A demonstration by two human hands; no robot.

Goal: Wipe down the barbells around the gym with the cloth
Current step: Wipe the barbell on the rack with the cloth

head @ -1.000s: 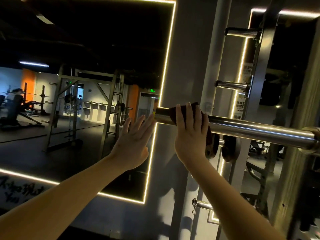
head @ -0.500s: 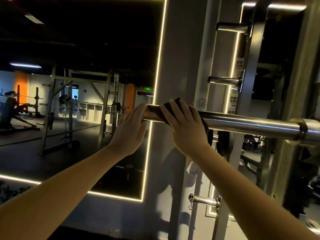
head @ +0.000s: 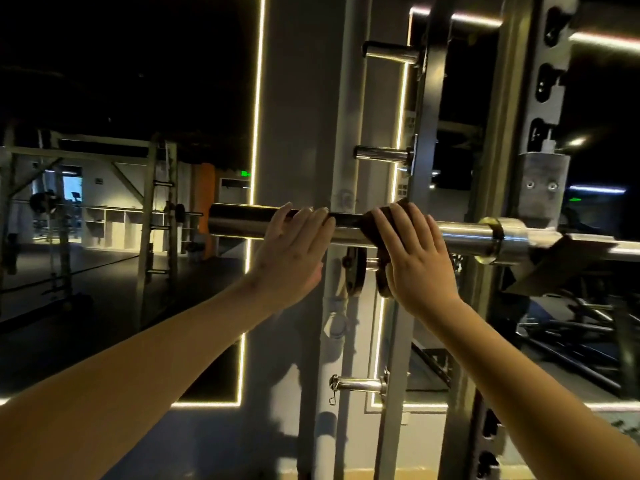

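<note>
A steel barbell [head: 464,235] lies level across a rack, its bare sleeve end [head: 239,221] pointing left. My right hand [head: 420,261] lies over a dark brown cloth [head: 372,221] wrapped on the sleeve, fingers curled over the top of the bar. My left hand [head: 294,254] is on the sleeve just left of the cloth, fingertips hooked over its top. The collar [head: 493,237] of the barbell is right of my right hand, near the rack hook.
The rack upright [head: 543,133] with the hook stands at right. Chrome storage pegs [head: 384,154] stick out above and below the bar, and weight plates [head: 356,271] hang just behind it. A lit mirror [head: 138,168] on the left wall reflects the gym.
My left hand rose from the air onto the sleeve. My right hand slid the cloth rightward from the sleeve end toward the collar. The view shifted right.
</note>
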